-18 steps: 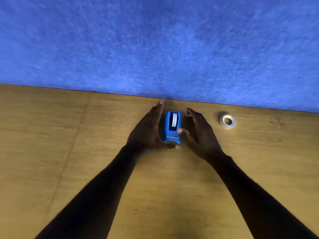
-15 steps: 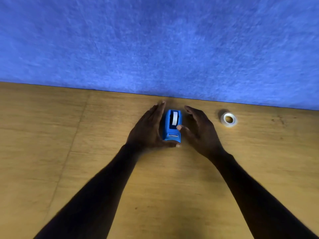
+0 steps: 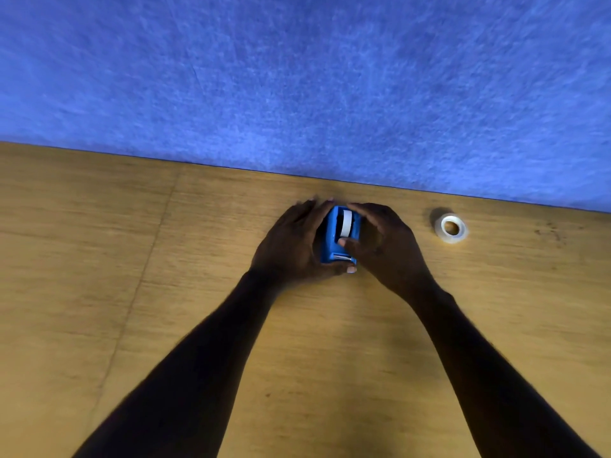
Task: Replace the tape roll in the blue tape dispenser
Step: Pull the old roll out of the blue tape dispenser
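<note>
The blue tape dispenser [image 3: 332, 241] stands on the wooden table [image 3: 132, 276] near its far edge, with a white tape roll [image 3: 346, 223] seated in its top. My left hand [image 3: 291, 246] wraps the dispenser's left side, thumb under its near end. My right hand [image 3: 386, 249] closes over the right side, fingers curled across the top and thumb on the tape near the cutter. A second white tape roll [image 3: 451, 228] lies flat on the table to the right, apart from both hands.
A blue felt-like wall [image 3: 297, 77] rises directly behind the table's far edge, close behind the dispenser. A seam line runs down the wood on the left.
Both hands have closed in on the dispenser. The right hand, earlier apart from it, now covers its right side and top, with the thumb on the tape.
</note>
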